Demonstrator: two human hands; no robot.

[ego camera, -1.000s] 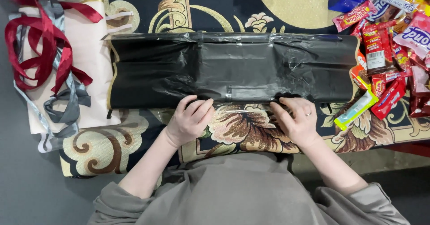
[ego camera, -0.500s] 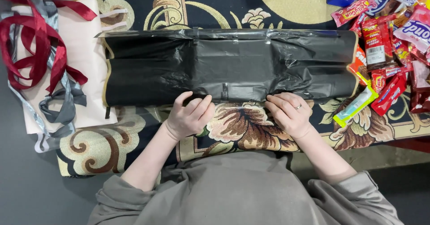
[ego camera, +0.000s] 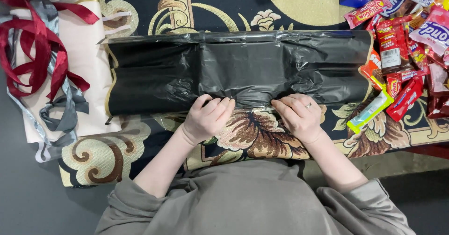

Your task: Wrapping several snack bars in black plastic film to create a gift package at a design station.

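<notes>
Nearest the body, the left hand and the right hand are laid palm-down, side by side, on the near long edge of a black plastic-wrapped bundle. The fingers of the left hand are curled and bunched, their tips pressed onto the film; whether a fold is pinched beneath them cannot be told. The fingers of the right hand are bent inward toward the left, tips set on the same edge, where a pale strip of clear tape is seen between the two hands. Nothing is lifted by either hand; the film is only pressed down.

The bundle lies directly ahead of both hands, and its long axis runs crosswise, from left to right, parallel to the line joining the hands. The two are placed near its middle, so that about as much of its length runs out beyond the left hand as beyond the right, and neither hand is clearly nearer.

The bundle rests on a patterned carpet. Beyond its far edge, more carpet is seen. Out past the left hand, red and grey ribbons lie on pale wrapping paper. Out past the right hand, a heap of snack packets is spread, just beside the bundle's end.
</notes>
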